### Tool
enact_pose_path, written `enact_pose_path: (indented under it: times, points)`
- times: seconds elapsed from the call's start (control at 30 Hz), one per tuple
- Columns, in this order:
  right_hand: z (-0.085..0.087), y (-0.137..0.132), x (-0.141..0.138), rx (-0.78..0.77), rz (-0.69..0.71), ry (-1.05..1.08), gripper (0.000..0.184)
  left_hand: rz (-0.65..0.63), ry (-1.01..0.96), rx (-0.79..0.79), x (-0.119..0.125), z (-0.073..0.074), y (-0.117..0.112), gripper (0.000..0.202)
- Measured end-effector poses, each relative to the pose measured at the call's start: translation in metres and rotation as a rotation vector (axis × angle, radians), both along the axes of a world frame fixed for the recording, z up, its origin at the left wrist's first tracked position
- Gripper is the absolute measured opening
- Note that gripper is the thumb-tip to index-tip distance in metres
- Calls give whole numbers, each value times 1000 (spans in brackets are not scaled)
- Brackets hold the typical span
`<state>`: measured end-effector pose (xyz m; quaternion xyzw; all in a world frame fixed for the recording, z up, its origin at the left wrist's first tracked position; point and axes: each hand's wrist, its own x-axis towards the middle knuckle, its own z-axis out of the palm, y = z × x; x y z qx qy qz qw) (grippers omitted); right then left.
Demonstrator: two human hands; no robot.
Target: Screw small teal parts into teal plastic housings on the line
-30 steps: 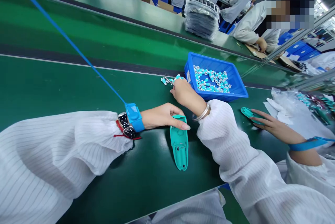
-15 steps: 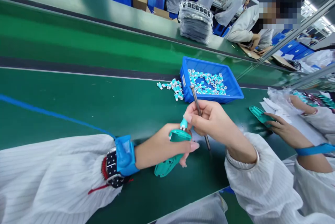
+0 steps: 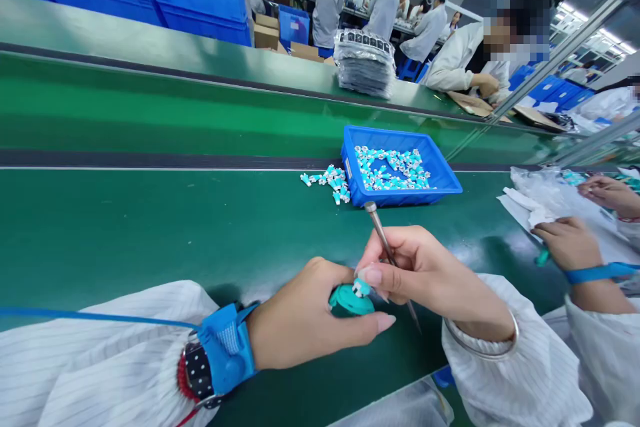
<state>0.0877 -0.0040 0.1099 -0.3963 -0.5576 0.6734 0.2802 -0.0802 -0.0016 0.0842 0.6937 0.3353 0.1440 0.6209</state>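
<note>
The left hand (image 3: 310,320) grips the teal housing (image 3: 350,300) at lower centre of the frame, fingers curled round it, above the green worktop (image 3: 150,234). The right hand (image 3: 430,277) pinches the teal-and-white insert (image 3: 361,287) between thumb and forefinger at the housing's upper end. The same hand carries the metal tool (image 3: 383,234). Recommended: steady the housing, keep the insert square to its seat, press evenly, and keep the tool's tip clear.

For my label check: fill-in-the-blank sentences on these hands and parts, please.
The left hand grips the teal housing; its wrist wears a strap coloured ____.
The right hand holds a metal tool and presses a small part onto the ____.
A loose parts pile lies outside the blue bin, on its ____ side.
Missing: blue; housing; left.
</note>
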Motion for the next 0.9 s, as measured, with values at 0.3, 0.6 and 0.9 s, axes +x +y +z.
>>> enact_pose_path:
  times: [0.3, 0.6, 0.9]
  points:
    - [-19, -5, 0, 26, -46, 26, 24, -7, 53, 70, 4, -3, 3, 21]
    - [-47, -14, -13, -10, -256, 88, 35, 5, 51, -112, 10, -15, 3, 28]
    - [-114, 15, 122, -319, -388, 153, 38, 358, 441, 466, -94, -21, -4, 28]
